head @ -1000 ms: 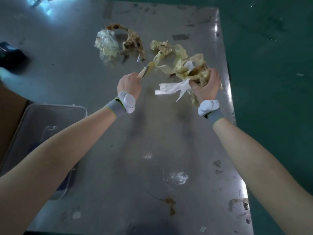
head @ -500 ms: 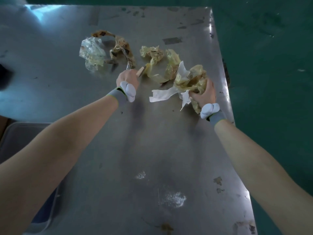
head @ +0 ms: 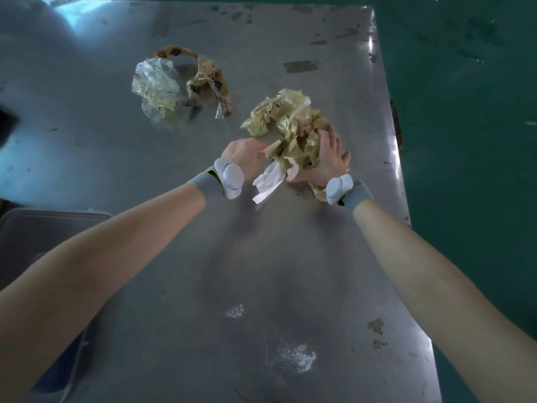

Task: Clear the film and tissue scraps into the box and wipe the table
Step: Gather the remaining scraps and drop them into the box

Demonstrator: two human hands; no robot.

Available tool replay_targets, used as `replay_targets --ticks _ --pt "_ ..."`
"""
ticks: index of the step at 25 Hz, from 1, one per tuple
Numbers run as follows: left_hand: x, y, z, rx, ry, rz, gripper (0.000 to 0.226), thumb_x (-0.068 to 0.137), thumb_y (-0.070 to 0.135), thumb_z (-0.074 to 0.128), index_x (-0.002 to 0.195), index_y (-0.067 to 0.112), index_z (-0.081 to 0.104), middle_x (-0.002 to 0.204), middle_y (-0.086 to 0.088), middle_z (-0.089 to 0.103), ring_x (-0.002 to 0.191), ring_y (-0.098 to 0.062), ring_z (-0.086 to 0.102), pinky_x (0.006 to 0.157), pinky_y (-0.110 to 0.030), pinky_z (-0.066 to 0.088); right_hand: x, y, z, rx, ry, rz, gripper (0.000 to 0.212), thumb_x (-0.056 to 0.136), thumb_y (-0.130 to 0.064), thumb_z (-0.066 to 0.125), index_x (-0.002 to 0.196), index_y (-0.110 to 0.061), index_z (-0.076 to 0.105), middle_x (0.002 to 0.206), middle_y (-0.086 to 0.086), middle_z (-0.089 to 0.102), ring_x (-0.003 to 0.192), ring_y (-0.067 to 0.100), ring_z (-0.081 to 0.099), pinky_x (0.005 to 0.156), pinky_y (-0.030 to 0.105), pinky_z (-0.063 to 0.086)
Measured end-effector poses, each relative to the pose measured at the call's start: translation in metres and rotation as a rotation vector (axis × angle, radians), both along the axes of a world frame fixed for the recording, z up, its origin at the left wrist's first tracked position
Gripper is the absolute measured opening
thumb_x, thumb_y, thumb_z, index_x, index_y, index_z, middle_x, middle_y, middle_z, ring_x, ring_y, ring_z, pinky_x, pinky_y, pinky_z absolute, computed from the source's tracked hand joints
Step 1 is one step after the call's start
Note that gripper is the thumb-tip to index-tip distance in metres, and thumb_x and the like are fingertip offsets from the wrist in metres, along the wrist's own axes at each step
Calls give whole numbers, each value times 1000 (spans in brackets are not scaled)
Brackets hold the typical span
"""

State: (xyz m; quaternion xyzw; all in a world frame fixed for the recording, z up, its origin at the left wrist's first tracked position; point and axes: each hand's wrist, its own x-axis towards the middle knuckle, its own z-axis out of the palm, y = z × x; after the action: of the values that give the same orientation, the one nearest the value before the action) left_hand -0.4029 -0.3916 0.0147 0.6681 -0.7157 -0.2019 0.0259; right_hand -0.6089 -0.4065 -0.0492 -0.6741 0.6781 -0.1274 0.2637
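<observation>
A bunched wad of yellowish film scraps with a white tissue hanging from it sits on the metal table near its right edge. My right hand presses over the wad's right side and grips it. My left hand pinches the wad's left edge. A second heap lies apart at the far left: a clear crumpled film beside a brown printed film strip. The grey plastic box stands off the table's left edge, partly hidden by my left arm.
White powdery smears and brown stains mark the near table surface. Old tape marks dot the far end. Green floor lies beyond the table's right edge. A dark object shows at the left border.
Both hands have drawn together, gathering the spread film and tissue into one tight wad. My left hand moved right to the wad; the far-left heap has not moved.
</observation>
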Motion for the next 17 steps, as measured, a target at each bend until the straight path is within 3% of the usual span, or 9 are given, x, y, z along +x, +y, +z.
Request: replay_targets --ticks 3,6,12,17 --pt "-3 5 1 10 22 -22 33 94 11 42 114 19 67 105 -10 67 99 -33 60 72 -32 44 11 -3 -2 -60 5 -35 105 50 -62 76 136 -25 28 160 4 10 143 36 21 112 58 18" --pt "-3 9 -1 15 44 -22 33 94 10 41 112 16 67 89 -7 60 84 -30 54 66 -30 38 23 -4 -3 -137 87 -57 79 52 -49 72 118 -23 39 148 2 31 120 37 43 97 48 30" --pt "3 18 2 30 113 16 32 91 10 41 107 15 68 80 -4 52 75 -27 45 60 -29 36 36 -1 -2 -218 35 -63 47 71 -34 64 108 -11 47 125 9 48 96 39 55 79 41 46" --pt "18 33 10 -39 89 77 33 90 12 41 107 20 68 95 -11 68 92 -36 61 74 -37 49 28 1 9 -247 4 -16 26 74 -25 65 90 -11 49 100 9 58 82 34 56 65 34 43"
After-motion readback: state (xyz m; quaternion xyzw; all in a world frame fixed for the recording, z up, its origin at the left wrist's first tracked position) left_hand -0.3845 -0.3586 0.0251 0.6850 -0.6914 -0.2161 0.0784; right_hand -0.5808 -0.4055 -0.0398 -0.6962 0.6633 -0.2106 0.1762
